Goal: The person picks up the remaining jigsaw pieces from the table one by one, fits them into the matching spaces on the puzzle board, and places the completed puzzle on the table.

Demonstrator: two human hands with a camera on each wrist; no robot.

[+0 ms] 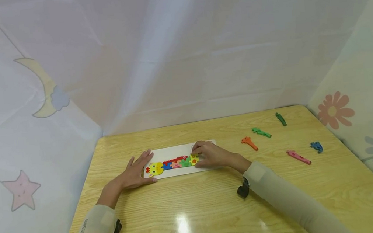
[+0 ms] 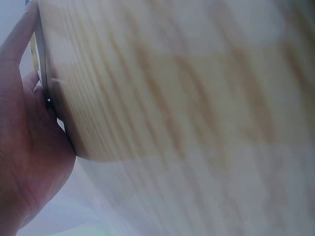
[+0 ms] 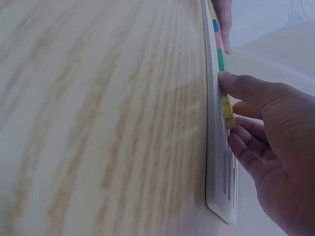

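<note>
Spread and grasping nothing, the left hand [image 1: 135, 173] seemingly steadies the white rectangular board [image 1: 166, 153] while the right hand [image 1: 210, 156] narrowly pinches a yellow jigsaw piece [image 1: 194, 160].

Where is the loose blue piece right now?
In the head view, the loose blue piece lies on the right side of the table, just right of and slightly beyond the pink piece.

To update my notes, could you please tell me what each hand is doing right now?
Left hand: open, resting at the end of the white board.
Right hand: holding the yellow puzzle piece.
</note>
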